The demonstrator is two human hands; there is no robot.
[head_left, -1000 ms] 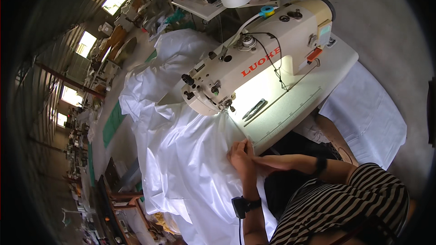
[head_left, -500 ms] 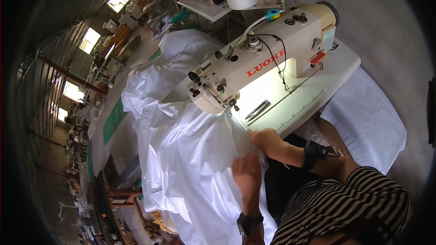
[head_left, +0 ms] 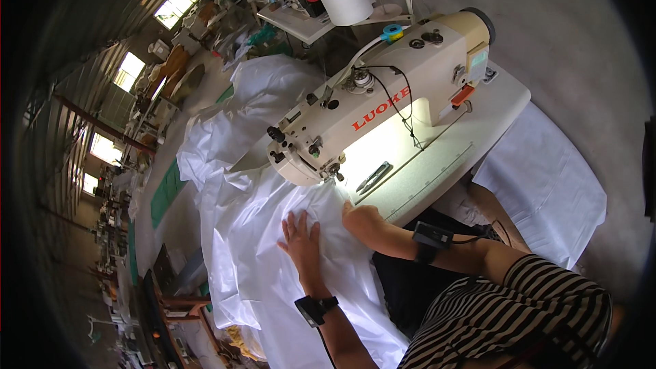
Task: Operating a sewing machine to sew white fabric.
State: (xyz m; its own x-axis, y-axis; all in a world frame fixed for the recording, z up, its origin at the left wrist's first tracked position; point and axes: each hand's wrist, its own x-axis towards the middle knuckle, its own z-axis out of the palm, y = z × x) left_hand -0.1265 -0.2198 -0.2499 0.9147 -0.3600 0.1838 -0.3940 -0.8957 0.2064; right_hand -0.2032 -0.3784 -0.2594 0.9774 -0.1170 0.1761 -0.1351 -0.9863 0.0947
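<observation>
A large sheet of shiny white fabric (head_left: 253,232) runs under the head of a sewing machine (head_left: 383,102) and hangs in folds toward me. My left hand (head_left: 301,244) lies flat on it with fingers spread, to the left of the needle area. Just in front of the needle, my right hand (head_left: 360,221) has its fingers curled together at the fabric's right edge, pinching it by the machine bed. Thread snips (head_left: 374,178) rest on the lit bed under the arm, touched by neither hand. The needle tip is too small to make out.
A white thread cone (head_left: 345,1) stands behind the machine, near a small shelf (head_left: 297,24). Pale fabric (head_left: 547,184) hangs off the right side of the table. A wooden frame (head_left: 184,307) stands at lower left. A dark cord (head_left: 410,113) dangles from the machine arm.
My left hand has moved left and forward, from a loosely curled pose above the fabric to spread fingers on it. My right hand stays at the fabric edge. The whole view has shifted slightly.
</observation>
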